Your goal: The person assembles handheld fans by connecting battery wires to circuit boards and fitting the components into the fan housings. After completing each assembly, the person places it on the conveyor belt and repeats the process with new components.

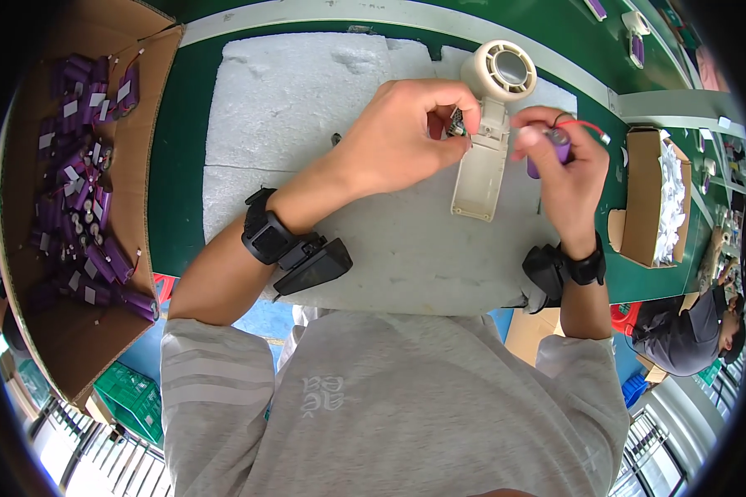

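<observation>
A cream handheld fan lies on the foam sheet, its round grille at the far end and its hollow handle toward me. My left hand is closed in a pinch at the handle's upper left, on what looks like a small circuit board; the fingers partly cover it. To the right of the handle, my right hand grips a purple cylindrical battery, apart from the housing. A red wire with a white plug runs from about the battery's top. Black devices are strapped to both wrists.
White foam sheets cover the green table. On the left stands a cardboard box full of purple batteries. A smaller carton at the right holds white pieces. Another person sits at far right; a green crate is at lower left.
</observation>
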Demonstrator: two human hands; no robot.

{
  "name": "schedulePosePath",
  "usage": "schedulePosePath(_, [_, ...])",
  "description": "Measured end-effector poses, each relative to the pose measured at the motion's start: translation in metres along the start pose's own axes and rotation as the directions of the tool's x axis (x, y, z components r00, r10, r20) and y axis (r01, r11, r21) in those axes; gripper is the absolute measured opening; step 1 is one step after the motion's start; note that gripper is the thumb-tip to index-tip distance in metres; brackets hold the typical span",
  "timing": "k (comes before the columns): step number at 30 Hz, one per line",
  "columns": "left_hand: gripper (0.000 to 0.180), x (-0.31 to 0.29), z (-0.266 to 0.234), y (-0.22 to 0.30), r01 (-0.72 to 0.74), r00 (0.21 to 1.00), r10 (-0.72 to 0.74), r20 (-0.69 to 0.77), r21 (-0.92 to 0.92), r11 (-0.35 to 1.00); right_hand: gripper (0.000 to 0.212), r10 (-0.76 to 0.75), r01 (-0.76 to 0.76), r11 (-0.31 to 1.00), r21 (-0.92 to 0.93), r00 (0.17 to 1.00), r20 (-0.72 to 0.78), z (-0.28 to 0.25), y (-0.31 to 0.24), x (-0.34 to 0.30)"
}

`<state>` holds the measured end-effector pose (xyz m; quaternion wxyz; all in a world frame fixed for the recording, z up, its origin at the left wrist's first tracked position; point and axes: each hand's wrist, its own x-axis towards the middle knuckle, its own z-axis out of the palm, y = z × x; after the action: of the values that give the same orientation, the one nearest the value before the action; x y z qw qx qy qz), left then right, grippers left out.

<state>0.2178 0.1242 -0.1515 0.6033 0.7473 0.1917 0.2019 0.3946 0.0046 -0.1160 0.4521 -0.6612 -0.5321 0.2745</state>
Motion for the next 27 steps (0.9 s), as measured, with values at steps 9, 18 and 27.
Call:
schedulePosePath(9, [0.013,-0.001,0.003,0.0,-0.011,1.0,0.011,-0.009,0.009,1.0,0.038,0.089,-0.107,0.989,0.099,0.981,0.174,-0.001,-0.002,0.003])
schedulePosePath(18, [0.015,-0.002,-0.001,0.006,0.018,0.995,-0.009,0.101,-0.092,0.996,0.019,-0.186,0.268,0.915,-0.302,0.944,0.274,0.005,0.0,-0.005])
schedulePosePath(27, [0.016,0.0,0.0,0.002,-0.117,0.988,0.119,0.094,-0.024,0.993,0.012,-0.272,0.367,0.879,-0.305,0.91,0.313,0.008,-0.006,-0.004])
